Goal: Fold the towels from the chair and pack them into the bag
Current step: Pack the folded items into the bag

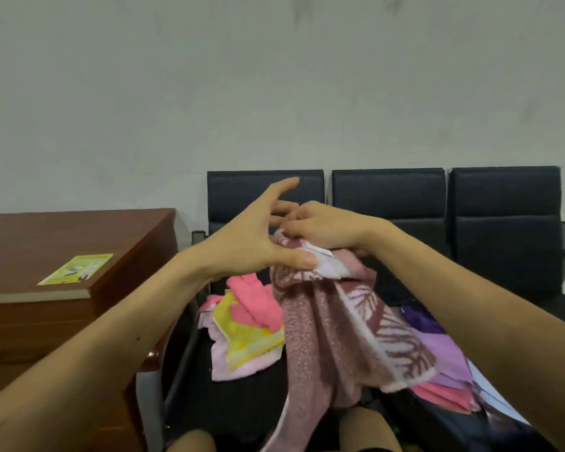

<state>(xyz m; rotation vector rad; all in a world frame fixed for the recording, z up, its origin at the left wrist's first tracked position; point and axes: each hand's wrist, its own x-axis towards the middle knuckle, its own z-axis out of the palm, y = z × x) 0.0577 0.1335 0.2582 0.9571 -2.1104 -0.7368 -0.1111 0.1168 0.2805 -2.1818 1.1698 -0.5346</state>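
Even, soft indoor light, no hard shadows — hands (294,233) w/ motion blur, wide-angle bending at edges.

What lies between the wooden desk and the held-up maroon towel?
Head view: pink and yellow towels on the black chair, beside the maroon towel.
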